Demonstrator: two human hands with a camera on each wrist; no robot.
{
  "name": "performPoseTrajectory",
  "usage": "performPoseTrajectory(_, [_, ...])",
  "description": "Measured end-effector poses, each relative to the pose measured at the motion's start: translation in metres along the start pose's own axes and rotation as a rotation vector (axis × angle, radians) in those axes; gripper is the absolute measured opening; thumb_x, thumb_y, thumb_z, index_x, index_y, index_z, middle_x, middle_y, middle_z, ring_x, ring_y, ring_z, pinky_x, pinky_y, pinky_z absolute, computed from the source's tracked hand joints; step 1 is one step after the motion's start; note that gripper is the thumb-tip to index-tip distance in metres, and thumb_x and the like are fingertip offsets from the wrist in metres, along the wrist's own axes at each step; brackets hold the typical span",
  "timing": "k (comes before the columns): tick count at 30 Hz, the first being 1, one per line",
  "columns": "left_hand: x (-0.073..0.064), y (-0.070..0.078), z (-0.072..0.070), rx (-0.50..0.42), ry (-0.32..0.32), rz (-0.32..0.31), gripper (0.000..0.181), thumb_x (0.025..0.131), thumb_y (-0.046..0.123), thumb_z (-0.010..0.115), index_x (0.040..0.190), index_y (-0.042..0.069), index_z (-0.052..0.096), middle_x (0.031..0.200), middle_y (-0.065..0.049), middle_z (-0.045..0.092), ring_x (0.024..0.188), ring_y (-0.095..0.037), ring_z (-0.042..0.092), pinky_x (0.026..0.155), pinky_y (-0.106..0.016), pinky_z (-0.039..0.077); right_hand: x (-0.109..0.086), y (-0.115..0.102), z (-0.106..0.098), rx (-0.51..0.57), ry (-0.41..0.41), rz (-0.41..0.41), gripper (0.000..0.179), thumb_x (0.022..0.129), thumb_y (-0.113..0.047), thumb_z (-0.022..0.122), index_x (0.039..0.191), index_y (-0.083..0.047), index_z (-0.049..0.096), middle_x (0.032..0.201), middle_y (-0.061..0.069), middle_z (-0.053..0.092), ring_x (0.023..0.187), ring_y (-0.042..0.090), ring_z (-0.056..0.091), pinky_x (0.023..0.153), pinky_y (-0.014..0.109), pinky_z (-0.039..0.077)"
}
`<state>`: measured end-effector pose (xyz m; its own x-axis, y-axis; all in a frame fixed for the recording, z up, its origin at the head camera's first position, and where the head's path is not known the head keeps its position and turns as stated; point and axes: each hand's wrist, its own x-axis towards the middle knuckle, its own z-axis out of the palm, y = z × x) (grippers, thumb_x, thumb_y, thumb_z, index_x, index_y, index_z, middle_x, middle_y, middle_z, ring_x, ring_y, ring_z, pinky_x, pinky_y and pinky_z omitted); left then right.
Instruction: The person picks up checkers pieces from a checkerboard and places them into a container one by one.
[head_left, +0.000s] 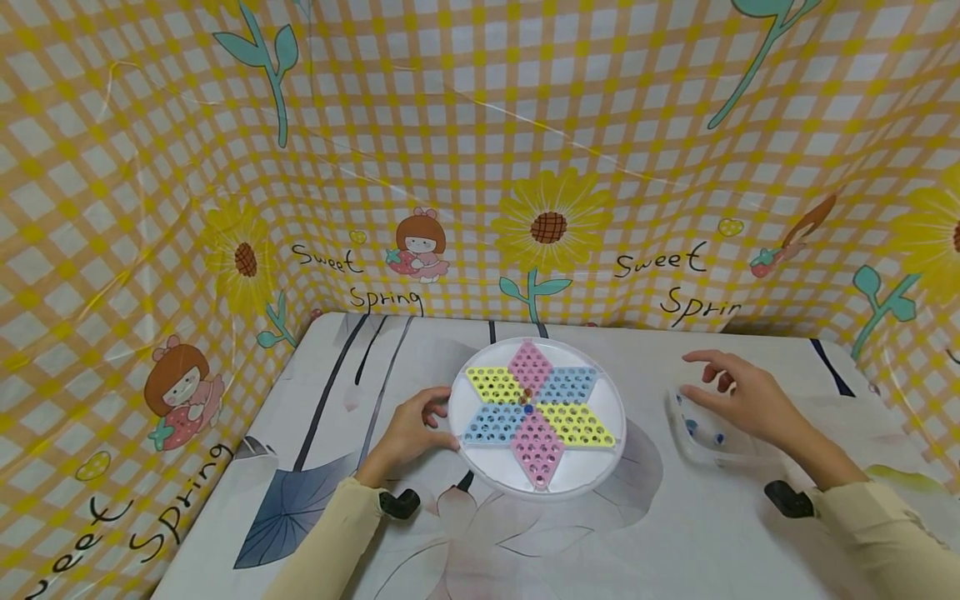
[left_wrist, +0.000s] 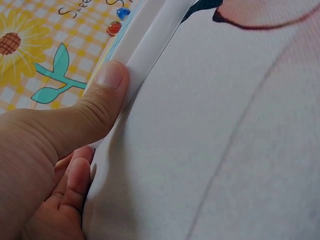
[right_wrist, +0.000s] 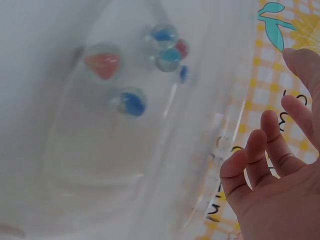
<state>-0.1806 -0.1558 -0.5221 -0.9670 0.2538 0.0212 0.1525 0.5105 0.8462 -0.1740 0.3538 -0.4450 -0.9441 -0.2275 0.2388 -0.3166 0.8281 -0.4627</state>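
Note:
A round white Chinese checkers board (head_left: 467,467) with a pink, yellow and blue six-pointed star of holes lies on the table. Near its centre sit a blue marble (head_left: 528,409) and orange-brown marble (head_left: 527,394). My left hand (head_left: 412,429) grips the board's left edge; in the left wrist view its thumb (left_wrist: 112,80) lies along the rim, with the other fingers bent beside it. Over a clear plastic box (head_left: 697,457) at the right, my right hand (head_left: 742,396) hovers with fingers spread, holding nothing. Several glass marbles, among them a blue one (right_wrist: 132,102) and an orange one (right_wrist: 103,64), lie inside the box.
A pale printed cloth (head_left: 585,542) covers the table. Behind and to the left rises a yellow checked curtain (head_left: 465,150) with sunflowers. Table surface lies between the board and the box.

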Motion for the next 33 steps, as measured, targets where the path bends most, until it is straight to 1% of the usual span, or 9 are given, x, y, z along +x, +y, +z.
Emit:
performPoseTrajectory(8, [0.0,0.0,-0.001,0.002,0.001,0.004,0.087,0.066,0.015,0.098,0.143,0.012,0.058,0.104,-0.002,0.068,0.085,-0.016,0.057,0.076,-0.031,0.05,0.014,-0.012,-0.001,-0.007,0.024,-0.045,0.048,0.089,-0.025,0.082,0.131,-0.008,0.064,0.095,0.011,0.062,0.079,0.021,0.053,0.059,0.026,0.044])
performPoseTrajectory(12, [0.0,0.0,-0.001,0.002,-0.003,0.005,0.087,0.066,0.015,0.098,0.143,0.011,0.058,0.104,-0.002,0.068,0.085,-0.016,0.057,0.076,-0.031,0.05,0.021,-0.017,0.0,-0.011,0.023,-0.06,0.047,0.089,-0.024,0.083,0.13,-0.009,0.064,0.096,0.01,0.062,0.08,0.022,0.053,0.058,0.026,0.043])
performPoseTrajectory(16, [0.0,0.0,-0.001,0.001,-0.005,0.01,0.086,0.067,0.015,0.098,0.143,0.01,0.058,0.105,-0.002,0.068,0.086,-0.016,0.057,0.075,-0.03,0.049,0.028,-0.024,0.001,-0.009,0.005,-0.063,0.047,0.088,-0.024,0.083,0.129,-0.01,0.064,0.097,0.008,0.061,0.082,0.024,0.055,0.059,0.027,0.044])
performPoseTrajectory(20, [-0.001,0.0,-0.002,-0.004,-0.004,0.014,0.086,0.067,0.014,0.097,0.143,0.009,0.058,0.105,-0.003,0.068,0.086,-0.016,0.057,0.075,-0.029,0.049,0.033,-0.029,0.003,-0.001,-0.011,-0.071,0.047,0.089,-0.025,0.083,0.129,-0.01,0.065,0.097,0.008,0.061,0.082,0.024,0.054,0.06,0.027,0.044])
performPoseTrajectory(27, [-0.001,0.002,-0.002,-0.016,-0.002,0.007,0.086,0.067,0.013,0.097,0.143,0.009,0.058,0.105,-0.003,0.068,0.086,-0.017,0.057,0.074,-0.029,0.049,0.041,-0.039,0.007,0.01,0.0,-0.117,0.043,0.088,-0.02,0.083,0.127,-0.01,0.066,0.094,0.007,0.061,0.08,0.024,0.054,0.061,0.029,0.045])
performPoseTrajectory(33, [-0.001,0.001,-0.002,-0.017,-0.002,0.008,0.087,0.066,0.013,0.097,0.143,0.009,0.058,0.105,-0.004,0.068,0.085,-0.016,0.057,0.074,-0.028,0.049,0.05,-0.048,0.01,0.021,-0.034,-0.108,0.044,0.089,-0.022,0.082,0.128,-0.009,0.066,0.096,0.008,0.061,0.082,0.025,0.054,0.06,0.03,0.045])
